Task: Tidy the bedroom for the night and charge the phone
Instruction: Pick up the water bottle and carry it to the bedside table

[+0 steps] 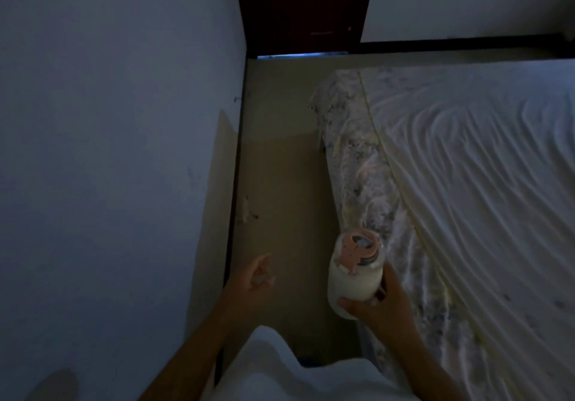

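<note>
My right hand clamped round white bottle, pink lid up, held over floor just beside bed edge. My left hand empty, fingers loosely apart, above floor near wall. Rumpled white sheet on bed. Dark door at far end.
</note>
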